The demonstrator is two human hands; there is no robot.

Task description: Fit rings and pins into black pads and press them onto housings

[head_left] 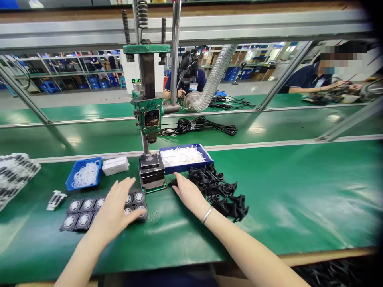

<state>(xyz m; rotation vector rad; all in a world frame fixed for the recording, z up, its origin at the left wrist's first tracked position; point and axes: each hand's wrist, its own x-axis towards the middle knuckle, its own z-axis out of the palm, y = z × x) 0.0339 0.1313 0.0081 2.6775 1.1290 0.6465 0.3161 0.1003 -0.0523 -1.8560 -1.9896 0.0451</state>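
Observation:
My left hand (115, 207) is open, fingers spread, over two rows of black square parts with white spiral discs (84, 219), hiding some of them. My right hand (190, 194) is closed around a small black plastic part (172, 182), mostly covered by the fingers, just right of the press's base block (152, 175). Beside that hand lies a heap of black plastic parts (211, 181). Above the block hangs the head of a green hand press (152, 115), apart from it. Behind the right hand stands a blue tray (188, 168) filled with small white pieces.
At left are a blue bin (69, 181) of white rings, a stack of white pads (115, 166), a small white-and-black part (56, 200) and a sheet of black-and-white pieces (13, 175). Bundled black cables (194, 125) lie behind the frame rail. Co-workers (191, 77) sit across the bench.

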